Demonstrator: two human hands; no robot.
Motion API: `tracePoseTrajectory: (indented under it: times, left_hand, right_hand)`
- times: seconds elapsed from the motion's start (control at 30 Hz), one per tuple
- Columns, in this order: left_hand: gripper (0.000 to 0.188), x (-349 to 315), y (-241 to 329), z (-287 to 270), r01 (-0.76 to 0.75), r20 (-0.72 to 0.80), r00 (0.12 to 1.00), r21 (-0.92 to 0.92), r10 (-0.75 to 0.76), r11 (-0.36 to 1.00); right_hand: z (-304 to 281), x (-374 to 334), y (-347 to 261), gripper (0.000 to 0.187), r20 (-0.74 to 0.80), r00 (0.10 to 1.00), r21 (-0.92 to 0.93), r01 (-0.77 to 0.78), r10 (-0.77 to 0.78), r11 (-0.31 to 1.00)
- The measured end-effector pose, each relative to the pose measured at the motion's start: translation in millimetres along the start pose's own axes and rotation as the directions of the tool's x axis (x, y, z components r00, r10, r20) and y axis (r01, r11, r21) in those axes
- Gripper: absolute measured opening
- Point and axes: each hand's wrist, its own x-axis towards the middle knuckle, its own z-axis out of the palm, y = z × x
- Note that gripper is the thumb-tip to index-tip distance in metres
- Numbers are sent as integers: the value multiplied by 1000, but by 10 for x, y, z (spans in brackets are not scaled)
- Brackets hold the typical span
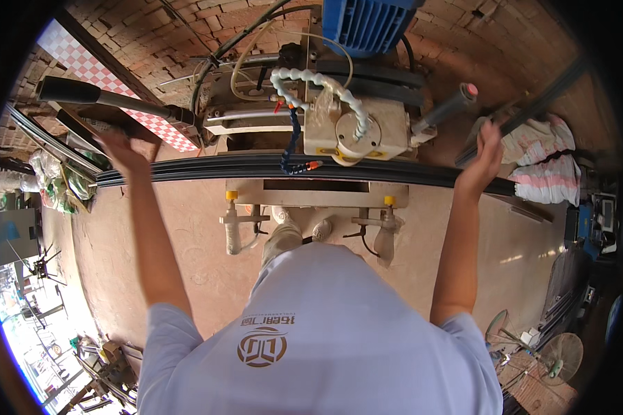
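Observation:
A bundle of long black profile bars [208, 168] lies crosswise on the machine in front of me. My left hand [128, 152], somewhat smeared by motion, is over the bars' left part with thumb and fingers apart. My right hand [483, 162] is raised over their right part, its fingers loosely bent and no object visible in it. Whether either hand touches the bars, I cannot tell. Between the hands, the pale machine head [384, 128] stands just beyond the bars. A blue jointed hose with an orange nozzle [314, 165] hangs over them.
A blue motor [367, 28] tops the machine. Handles stick out: a black-gripped lever [69, 90] at left and a grey one [450, 107] at right. Two yellow-capped clamp cylinders [232, 228] face me. White sacks [547, 159] lie right; a fan [559, 358] stands lower right.

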Motion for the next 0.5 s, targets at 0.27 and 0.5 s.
tracePoseTrajectory:
  times: [0.27,0.5]
  left_hand:
    - [81,566,1989,886,-94,387,907,-196,165,976]
    - [55,683,1917,681,-36,471,871,-218,138,975]
  right_hand:
    - [1083,168,-917,33,315,944,214,29,-97,976]
    - [1225,187,-823,27,189,974,225,-166,124,960]
